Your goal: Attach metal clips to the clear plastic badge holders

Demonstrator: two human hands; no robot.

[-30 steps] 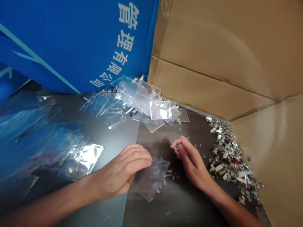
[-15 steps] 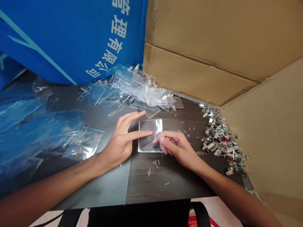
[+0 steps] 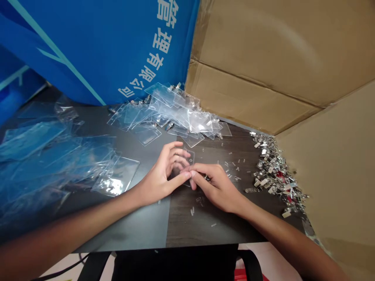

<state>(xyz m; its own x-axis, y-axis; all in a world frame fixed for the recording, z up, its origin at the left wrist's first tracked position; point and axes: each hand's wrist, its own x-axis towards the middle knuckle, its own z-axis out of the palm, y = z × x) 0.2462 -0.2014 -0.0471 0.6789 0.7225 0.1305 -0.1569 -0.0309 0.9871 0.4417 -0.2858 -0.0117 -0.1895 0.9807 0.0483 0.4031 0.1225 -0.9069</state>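
Head view shows two bare hands meeting over the counter (image 3: 183,230), at a clear plastic badge sleeve (image 3: 190,153) with a small hole near one end. The left hand (image 3: 162,173) has its fingers curled around the sleeve and its thumb pressed in. The right hand (image 3: 222,187) is closed, thumb and forefinger pinched together beside the left thumb, a metal clip (image 3: 207,178) glinting within its bent fingers; what lies between those tips is hidden. Clear plastic slivers (image 3: 192,211) are scattered nearby. Loose badge clips (image 3: 271,169) are heaped at the right along cardboard (image 3: 258,50); badge holders (image 3: 170,111) pile up behind, below blue fabric (image 3: 102,47) with white characters. More plastic sleeves (image 3: 49,156) spread leftward.
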